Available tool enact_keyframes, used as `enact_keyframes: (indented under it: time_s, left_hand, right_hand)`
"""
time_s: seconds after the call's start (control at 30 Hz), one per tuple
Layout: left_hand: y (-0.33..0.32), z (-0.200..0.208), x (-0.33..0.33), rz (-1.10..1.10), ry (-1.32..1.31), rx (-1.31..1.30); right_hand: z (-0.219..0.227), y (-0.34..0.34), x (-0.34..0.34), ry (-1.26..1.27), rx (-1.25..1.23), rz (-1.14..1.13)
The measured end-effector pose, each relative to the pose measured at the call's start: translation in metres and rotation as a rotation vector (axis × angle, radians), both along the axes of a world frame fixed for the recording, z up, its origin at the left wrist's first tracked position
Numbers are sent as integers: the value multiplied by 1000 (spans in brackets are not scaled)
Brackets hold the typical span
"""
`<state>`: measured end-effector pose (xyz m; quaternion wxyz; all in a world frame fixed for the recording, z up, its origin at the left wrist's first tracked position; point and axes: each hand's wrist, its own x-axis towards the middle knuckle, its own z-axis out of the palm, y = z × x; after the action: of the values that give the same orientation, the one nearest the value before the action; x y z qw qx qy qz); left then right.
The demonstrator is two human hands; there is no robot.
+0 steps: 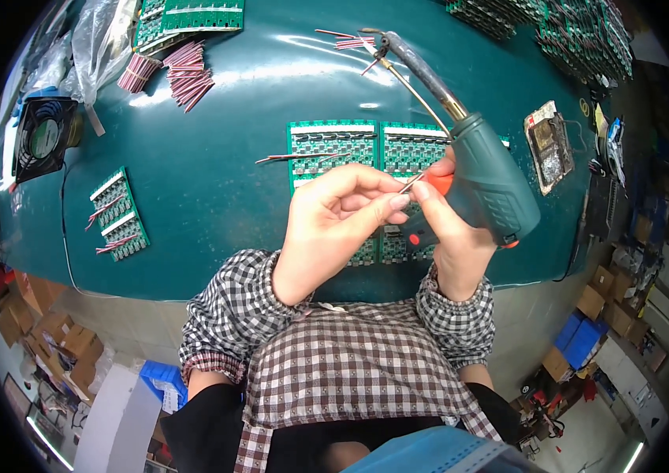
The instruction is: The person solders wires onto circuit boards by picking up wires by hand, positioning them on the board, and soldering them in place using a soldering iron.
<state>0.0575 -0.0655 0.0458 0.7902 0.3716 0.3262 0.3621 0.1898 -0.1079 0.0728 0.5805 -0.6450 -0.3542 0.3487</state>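
My right hand [454, 232] is wrapped round a green soldering gun [496, 177], whose metal barrel points up and away to the left. Its thumb and a fingertip also meet at a thin wire [411, 184]. My left hand [326, 225] pinches that same wire from the other side. Beneath both hands lie two green circuit board panels, a left one [334, 142] and a right one [413, 146], partly hidden by the hands and the gun. A dark and red wire [283, 158] sticks out from the left panel's edge. Beyond the gun's tip rests a small group of wires [354, 43].
Wire bundles [188, 75] lie at the far left near stacked boards [200, 16]. A black fan [41, 140] and a smaller board [120, 213] with wires sit at left. At right are a worn tray [549, 146] and, farther back, board stacks [583, 35].
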Motion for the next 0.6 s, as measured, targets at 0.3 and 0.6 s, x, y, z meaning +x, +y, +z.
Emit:
enact_keyframes:
  time_s: [0.3,0.6]
  left_hand:
    - [2,1,0,-100,-36,-178]
    - [9,2,1,-119,-30,-237]
  right_hand:
    - [0,3,2,24,-12,19]
    - [3,5,3,22,-39,21]
